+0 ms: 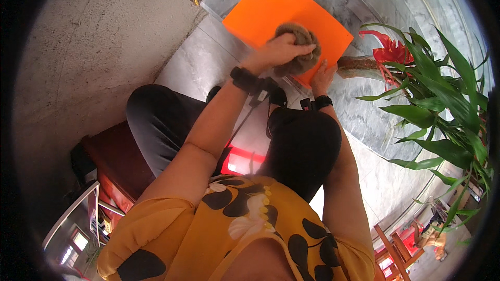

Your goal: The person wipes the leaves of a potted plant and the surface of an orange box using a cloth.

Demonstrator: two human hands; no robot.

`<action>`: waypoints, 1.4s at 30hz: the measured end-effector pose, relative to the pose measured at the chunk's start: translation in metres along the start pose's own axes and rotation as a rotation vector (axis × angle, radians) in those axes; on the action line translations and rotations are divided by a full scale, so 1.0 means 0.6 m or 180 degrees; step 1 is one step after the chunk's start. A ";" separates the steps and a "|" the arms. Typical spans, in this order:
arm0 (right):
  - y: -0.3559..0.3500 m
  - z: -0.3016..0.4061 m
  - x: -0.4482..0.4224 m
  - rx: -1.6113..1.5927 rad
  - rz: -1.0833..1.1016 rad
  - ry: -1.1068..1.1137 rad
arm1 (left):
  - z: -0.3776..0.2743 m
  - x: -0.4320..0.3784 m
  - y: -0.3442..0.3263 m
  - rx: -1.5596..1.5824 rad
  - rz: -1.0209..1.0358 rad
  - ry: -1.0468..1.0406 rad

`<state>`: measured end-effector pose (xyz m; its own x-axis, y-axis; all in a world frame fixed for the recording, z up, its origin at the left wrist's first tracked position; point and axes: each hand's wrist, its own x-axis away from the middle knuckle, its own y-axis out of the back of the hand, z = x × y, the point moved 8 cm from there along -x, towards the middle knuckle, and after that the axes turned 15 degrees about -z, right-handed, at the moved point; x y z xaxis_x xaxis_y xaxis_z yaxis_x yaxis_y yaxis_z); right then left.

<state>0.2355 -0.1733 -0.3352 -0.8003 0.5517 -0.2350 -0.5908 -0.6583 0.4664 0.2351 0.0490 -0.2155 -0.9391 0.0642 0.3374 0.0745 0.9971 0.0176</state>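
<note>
In front of my knees is a flat orange panel [269, 11] with light-coloured writing near its far edge. My left hand [279, 50] grips a bunched brown cloth [308, 62] and presses it on the panel's near part. My right hand [324, 77] holds the panel's near right corner, its fingers partly hidden by the edge. Dark bands with small devices circle both wrists, and a cable [242, 121] hangs from the left one.
A rough grey wall [105, 39] rises at the left. Grey marble-patterned surfaces [359, 113] lie around the panel. At the right are a leafy green plant [437, 113] and a red ornament [390, 50]. A wooden chair [398, 249] and a person [431, 236] appear at lower right.
</note>
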 end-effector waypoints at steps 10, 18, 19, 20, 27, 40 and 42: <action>-0.007 -0.032 -0.006 0.0204 -0.0103 0.0067 | 0.023 -0.012 0.169 -0.0487 -0.0549 -0.0097; -0.005 -0.023 0.000 0.0136 -0.0084 0.0069 | 0.070 -0.038 0.086 -0.3527 -0.2135 -0.3097; -0.005 -0.025 0.004 0.0149 -0.0102 0.0130 | 0.070 -0.038 0.064 -0.3429 -0.1973 -0.3057; -0.005 -0.027 0.004 0.0161 -0.0116 0.0193 | 0.069 -0.039 0.043 -0.3330 -0.1816 -0.3012; -0.014 -0.074 -0.009 0.0032 0.0383 -0.0386 | 0.105 0.008 -0.125 -0.2851 -0.0894 -0.3253; -0.009 0.003 -0.002 0.0065 0.0266 -0.0069 | 0.121 -0.112 -0.020 -0.4327 -0.1513 -0.2572; -0.006 0.018 -0.004 -0.0127 0.0384 -0.0036 | 0.101 -0.041 -0.111 -0.3874 -0.1132 -0.2752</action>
<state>0.2407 -0.1667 -0.3273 -0.8647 0.4728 -0.1696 -0.4942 -0.7400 0.4563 0.2332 -0.0165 -0.2820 -0.8367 0.2705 -0.4762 -0.3727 0.3559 0.8570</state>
